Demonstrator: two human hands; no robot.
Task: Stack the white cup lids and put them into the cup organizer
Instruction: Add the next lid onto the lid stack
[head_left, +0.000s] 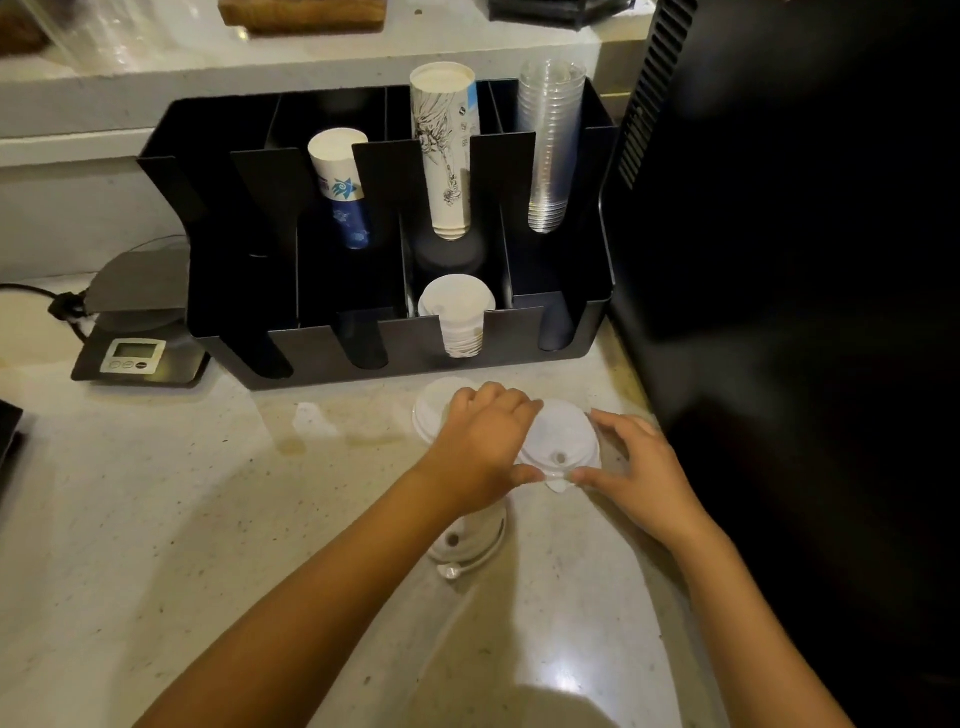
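Note:
A white cup lid (561, 441) lies on the counter just in front of the black cup organizer (322, 348). My left hand (480, 447) grips its left edge and my right hand (641, 467) pinches its right edge. Another white lid (434, 405) peeks out behind my left hand. A third white lid (467, 545) rests nearer to me, partly under my left wrist. A stack of white lids (457, 312) stands in the organizer's front row, third slot from the left.
The organizer's back row holds a blue-patterned paper cup stack (340, 182), a tall printed cup stack (447, 145) and clear plastic cups (550, 140). A digital scale (135, 343) sits left of it. A large black appliance (805, 260) walls off the right side.

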